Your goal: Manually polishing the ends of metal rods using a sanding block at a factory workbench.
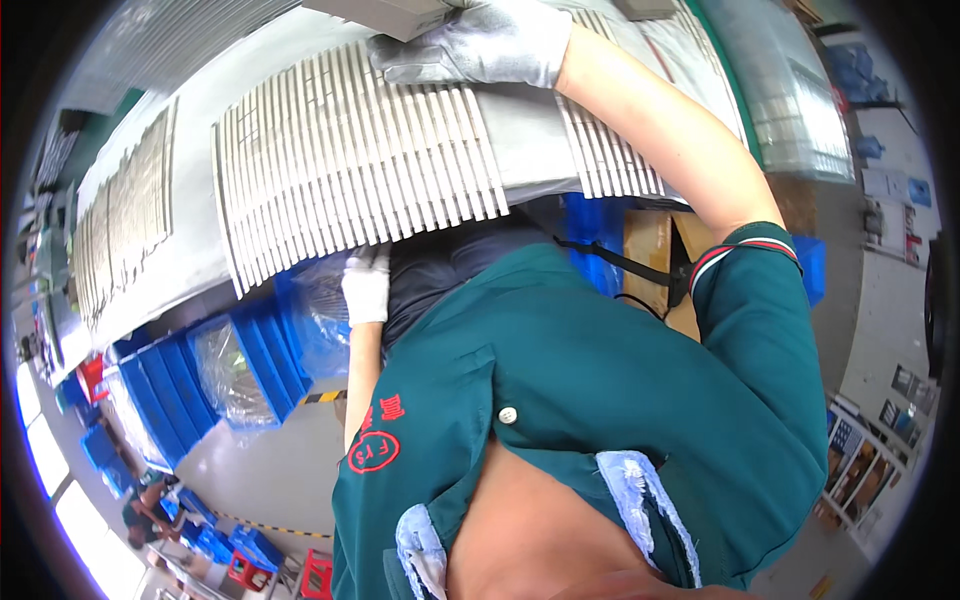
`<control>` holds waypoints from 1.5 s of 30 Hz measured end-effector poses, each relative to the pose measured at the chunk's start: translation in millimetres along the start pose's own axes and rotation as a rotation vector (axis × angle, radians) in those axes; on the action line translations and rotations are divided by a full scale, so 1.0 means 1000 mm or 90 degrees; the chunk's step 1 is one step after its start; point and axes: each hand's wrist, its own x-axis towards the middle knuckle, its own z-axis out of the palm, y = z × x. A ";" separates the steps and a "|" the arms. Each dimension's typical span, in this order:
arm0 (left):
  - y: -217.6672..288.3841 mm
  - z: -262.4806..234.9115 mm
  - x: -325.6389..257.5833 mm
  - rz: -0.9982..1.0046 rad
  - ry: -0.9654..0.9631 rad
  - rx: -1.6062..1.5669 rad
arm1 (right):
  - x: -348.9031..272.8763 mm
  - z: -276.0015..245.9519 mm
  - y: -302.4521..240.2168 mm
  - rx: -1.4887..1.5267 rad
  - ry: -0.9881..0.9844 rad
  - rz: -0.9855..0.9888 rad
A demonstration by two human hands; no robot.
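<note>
My right hand [490,45], in a white glove with grey stains, reaches over the table and grips a grey rectangular block [385,14] at the top edge of the view. Under and beside that hand lies a wide panel of narrow, pale metal strips [350,160] set side by side. My left hand [367,285], also in a white glove, rests low by the table's near edge, just below the strip ends. Its fingers are stretched out, and nothing shows in them. Part of the block is cut off by the frame.
More rows of strips lie at the left [130,210] and right [612,150] of the pale-covered table [530,130]. Another grey block [645,9] sits at the far side. Blue bins [170,380] with plastic film stand below at left. A person [150,510] works in the background.
</note>
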 end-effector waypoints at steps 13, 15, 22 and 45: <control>-0.001 0.004 0.001 -0.060 -0.018 0.015 | -0.051 0.023 0.003 -0.076 0.170 -0.109; -0.005 0.007 0.002 -0.052 -0.016 0.009 | -0.064 0.024 -0.003 -0.137 0.161 -0.125; -0.006 0.011 0.002 -0.016 0.017 0.008 | -0.065 0.025 -0.003 -0.181 0.176 -0.153; -0.014 0.018 0.003 0.007 0.056 -0.048 | -0.074 0.052 0.006 -0.191 0.267 -0.241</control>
